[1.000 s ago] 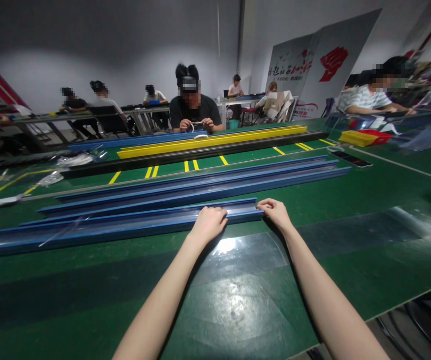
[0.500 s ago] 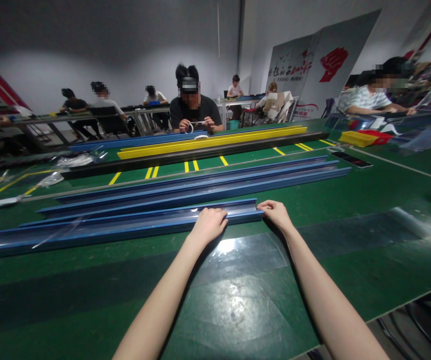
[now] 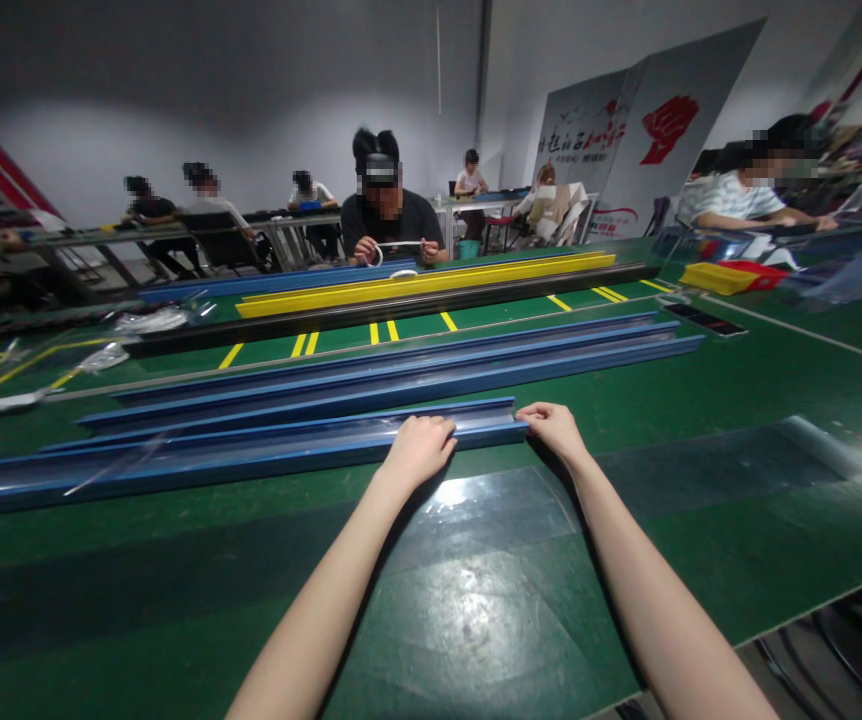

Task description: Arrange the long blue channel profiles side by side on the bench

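Lying across the broad green counter [image 3: 701,390], well in from the near edge: one long, blue, U-section channel [image 3: 251,450], apparently rigid plastic, open side up, left end out of view.

Left hand [image 3: 423,445]: placed near the channel's right end; thumb outside the near wall, other fingers bent over its rim, seemingly closed on it; some tips hidden.

Right hand [image 3: 551,425]: at the channel's right end; fingers drawn nearly together; whether they pinch anything, cannot tell.

Also held: flat, clear plastic strip [image 3: 701,470], between channel and near edge; two similar blue channels [image 3: 401,387], toward the far edge.

Handling note, by judgement: step appears to be work at the channel's end. Left grip best firm yet light, lest the wall flex; right fingers square to the opening; long left span liable to swing if pushed.
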A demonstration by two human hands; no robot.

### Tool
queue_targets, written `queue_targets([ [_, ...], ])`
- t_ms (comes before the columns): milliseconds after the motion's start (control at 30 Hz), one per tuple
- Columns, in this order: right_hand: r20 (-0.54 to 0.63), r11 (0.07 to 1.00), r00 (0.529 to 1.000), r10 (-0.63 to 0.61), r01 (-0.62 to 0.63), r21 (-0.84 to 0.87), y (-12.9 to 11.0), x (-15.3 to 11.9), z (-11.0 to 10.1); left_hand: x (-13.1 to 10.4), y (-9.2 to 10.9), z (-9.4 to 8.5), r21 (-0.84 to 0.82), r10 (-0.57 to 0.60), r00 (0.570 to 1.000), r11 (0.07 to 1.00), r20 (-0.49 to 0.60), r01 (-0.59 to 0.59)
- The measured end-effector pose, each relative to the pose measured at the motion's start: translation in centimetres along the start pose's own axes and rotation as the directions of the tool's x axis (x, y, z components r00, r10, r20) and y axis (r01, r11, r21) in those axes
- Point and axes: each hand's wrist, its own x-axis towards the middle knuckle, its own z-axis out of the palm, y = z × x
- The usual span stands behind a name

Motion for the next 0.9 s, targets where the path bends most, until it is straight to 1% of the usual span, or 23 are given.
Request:
queue_targets([
  [433, -0.007, 1.0, 1.0, -0.005, 0.005, -0.004, -0.02, -0.1, -0.07, 0.01, 0.06, -0.08, -0.029, -0.013, 1.0, 0.999, 0.018, 0.013],
  [900, 0.028, 0.999, 0.999, -0.037, 0.036, 0.036, 0.72, 0.24, 0.05, 0.04, -0.2, 0.28, -0.038, -0.014, 1.0, 0.999, 0.01, 0.015],
])
